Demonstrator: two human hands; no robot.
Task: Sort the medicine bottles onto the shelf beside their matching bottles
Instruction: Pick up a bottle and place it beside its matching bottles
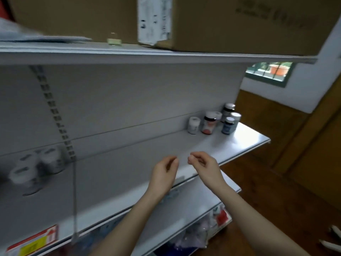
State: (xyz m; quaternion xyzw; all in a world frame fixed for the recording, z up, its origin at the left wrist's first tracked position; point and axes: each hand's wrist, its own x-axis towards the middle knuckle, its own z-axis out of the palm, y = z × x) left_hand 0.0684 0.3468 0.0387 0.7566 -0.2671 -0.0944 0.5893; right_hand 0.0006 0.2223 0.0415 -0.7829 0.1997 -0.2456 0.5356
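Observation:
Both my hands hover over the front edge of the white middle shelf (245, 139), close together, holding nothing. My left hand (166, 170) has its fingers loosely curled. My right hand (203, 163) is also loosely curled, thumb near the fingertips. At the far right of the shelf stand several medicine bottles: a small white one (193, 125), a dark one with a red label (208, 125), a blue-labelled one (228, 126) and more behind. At the far left sit blurred white-capped bottles (35, 165).
A large cardboard box (239, 24) and papers lie on the top shelf (129, 54). Lower shelves hold packaged goods (208, 226). A slotted upright (57, 115) runs down the back panel. Wooden floor and a door lie to the right.

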